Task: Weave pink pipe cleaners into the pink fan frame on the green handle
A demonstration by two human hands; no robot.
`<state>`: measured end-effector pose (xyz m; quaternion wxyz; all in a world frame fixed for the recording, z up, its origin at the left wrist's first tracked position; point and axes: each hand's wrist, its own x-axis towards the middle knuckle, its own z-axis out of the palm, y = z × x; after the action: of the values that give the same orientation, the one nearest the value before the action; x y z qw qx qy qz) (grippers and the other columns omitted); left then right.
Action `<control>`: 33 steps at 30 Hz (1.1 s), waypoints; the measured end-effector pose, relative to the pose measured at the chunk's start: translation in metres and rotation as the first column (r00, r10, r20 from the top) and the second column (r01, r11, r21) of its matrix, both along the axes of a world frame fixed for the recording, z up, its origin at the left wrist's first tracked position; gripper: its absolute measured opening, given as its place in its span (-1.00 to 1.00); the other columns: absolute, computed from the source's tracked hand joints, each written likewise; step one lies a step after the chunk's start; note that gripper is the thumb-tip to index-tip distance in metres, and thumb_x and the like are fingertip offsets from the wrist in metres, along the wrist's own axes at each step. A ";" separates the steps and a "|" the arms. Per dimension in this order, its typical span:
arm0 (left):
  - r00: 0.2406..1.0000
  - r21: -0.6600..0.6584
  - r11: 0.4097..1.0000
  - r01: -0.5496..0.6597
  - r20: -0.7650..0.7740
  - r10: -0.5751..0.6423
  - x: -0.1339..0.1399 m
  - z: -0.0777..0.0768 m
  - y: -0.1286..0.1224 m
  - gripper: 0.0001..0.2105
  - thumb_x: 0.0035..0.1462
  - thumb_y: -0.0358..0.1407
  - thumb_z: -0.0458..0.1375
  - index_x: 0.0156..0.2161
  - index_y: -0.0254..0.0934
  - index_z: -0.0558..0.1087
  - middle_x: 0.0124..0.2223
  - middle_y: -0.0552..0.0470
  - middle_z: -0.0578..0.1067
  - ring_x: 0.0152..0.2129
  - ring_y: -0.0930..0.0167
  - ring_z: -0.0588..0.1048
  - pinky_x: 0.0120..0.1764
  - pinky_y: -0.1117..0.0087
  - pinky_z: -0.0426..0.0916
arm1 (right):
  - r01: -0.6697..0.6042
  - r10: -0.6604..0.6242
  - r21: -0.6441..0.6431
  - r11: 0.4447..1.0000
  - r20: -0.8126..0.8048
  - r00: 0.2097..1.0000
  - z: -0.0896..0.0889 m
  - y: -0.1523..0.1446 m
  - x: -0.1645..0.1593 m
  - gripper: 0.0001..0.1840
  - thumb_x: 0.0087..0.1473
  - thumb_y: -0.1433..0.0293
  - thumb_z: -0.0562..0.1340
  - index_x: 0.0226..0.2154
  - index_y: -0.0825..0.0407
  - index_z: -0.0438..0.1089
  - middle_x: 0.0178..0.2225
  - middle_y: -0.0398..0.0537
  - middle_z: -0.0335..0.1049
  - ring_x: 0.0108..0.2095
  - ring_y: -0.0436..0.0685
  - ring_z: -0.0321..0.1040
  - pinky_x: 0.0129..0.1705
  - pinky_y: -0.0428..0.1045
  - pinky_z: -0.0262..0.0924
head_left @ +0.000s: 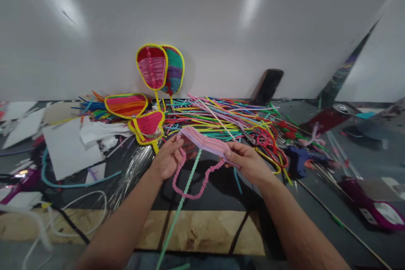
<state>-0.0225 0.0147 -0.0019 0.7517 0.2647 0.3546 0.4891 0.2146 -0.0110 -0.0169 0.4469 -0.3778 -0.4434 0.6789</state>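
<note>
Between my two hands is a pink and lilac pipe-cleaner piece (209, 143), a flat band bent at its middle. My left hand (169, 156) pinches its left end, and my right hand (247, 158) grips the right end with thumb and fingers. Below the band hangs a twisted pink pipe-cleaner loop (194, 196), running from one hand to the other. From the band's middle a twisted mint-green pipe-cleaner stem (186, 187) slants down toward me. Some fingers of both hands are hidden behind the band.
Behind my hands lies a heap of coloured pipe cleaners (218, 114). Yellow-edged fan shapes (152, 67) lean against the white panel (215, 29); others lie left. Rightward are a phone (268, 86), a red can (332, 117), scissors (268, 145) and a blue glue gun (297, 161). White card (71, 147) lies left.
</note>
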 end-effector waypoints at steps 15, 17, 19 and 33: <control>0.970 -0.074 0.978 0.193 0.167 -0.178 0.009 0.001 -0.007 -0.85 0.13 -0.27 0.13 -0.16 -0.18 0.40 -0.17 -0.04 0.56 -0.16 0.20 0.51 -0.17 0.07 0.41 | 0.059 -0.109 -0.169 0.984 -0.306 0.946 0.004 -0.001 -0.010 -0.70 -0.15 0.25 0.39 -0.30 -0.01 0.47 -0.32 -0.10 0.50 -0.32 0.01 0.42 -0.29 -0.08 0.30; 0.970 -0.076 0.981 0.176 0.181 -0.160 0.012 0.000 -0.010 -0.89 0.12 -0.29 0.14 -0.21 -0.17 0.41 -0.20 -0.01 0.57 -0.15 0.21 0.51 -0.14 0.05 0.38 | 0.080 -0.147 -0.203 0.976 -0.340 0.929 0.001 -0.002 -0.015 -0.76 -0.15 0.25 0.39 -0.37 -0.02 0.46 -0.39 -0.15 0.50 -0.39 -0.02 0.41 -0.34 -0.10 0.29; 0.969 -0.072 0.984 0.164 0.198 -0.147 0.016 -0.002 -0.013 -0.94 0.09 -0.31 0.17 -0.28 -0.17 0.42 -0.27 0.05 0.57 -0.15 0.22 0.51 -0.10 0.04 0.35 | 0.083 -0.170 -0.238 0.968 -0.375 0.911 -0.001 -0.004 -0.019 -0.80 -0.14 0.26 0.38 -0.42 -0.03 0.45 -0.45 -0.19 0.47 -0.45 -0.05 0.37 -0.38 -0.11 0.27; 0.895 0.294 0.899 -0.325 -0.211 0.392 0.004 0.013 0.004 -0.60 -0.07 -0.33 0.28 -0.07 -0.08 0.37 -0.05 0.06 0.43 -0.04 0.43 0.37 -0.05 0.43 0.27 | 0.095 -0.204 -0.277 0.956 -0.396 0.895 0.007 -0.004 -0.015 -0.75 -0.16 0.24 0.40 -0.50 0.01 0.37 -0.51 -0.20 0.43 -0.56 -0.09 0.27 -0.46 -0.14 0.20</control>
<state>-0.0184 0.0189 0.0109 0.5537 0.3501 0.4302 0.6211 0.1996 -0.0153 -0.0103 0.5316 -0.3096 -0.2167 0.7580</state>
